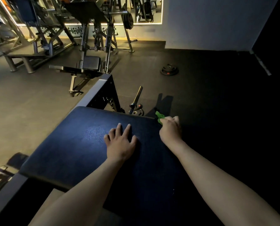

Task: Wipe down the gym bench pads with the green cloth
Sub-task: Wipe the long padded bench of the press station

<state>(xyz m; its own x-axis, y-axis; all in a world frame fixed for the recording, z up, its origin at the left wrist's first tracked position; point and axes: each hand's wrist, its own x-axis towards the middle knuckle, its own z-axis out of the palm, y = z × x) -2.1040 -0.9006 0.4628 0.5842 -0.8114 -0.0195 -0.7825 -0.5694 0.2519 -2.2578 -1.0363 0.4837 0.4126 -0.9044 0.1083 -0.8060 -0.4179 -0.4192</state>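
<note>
A dark blue bench pad point(74, 144) fills the middle of the head view, with a faint wet patch near its centre. My left hand point(121, 141) lies flat on the pad with the fingers spread. My right hand point(170, 129) is at the pad's far right corner, fingers curled round the green cloth point(158, 117). Only a small bunch of cloth shows past the knuckles, at the pad's edge.
The bench's metal frame point(101, 88) rises beyond the pad. A barbell point(136, 98) and weight plates point(169, 70) lie on the dark rubber floor behind. Other machines point(87, 46) stand at the back left, and the right side is in deep shadow.
</note>
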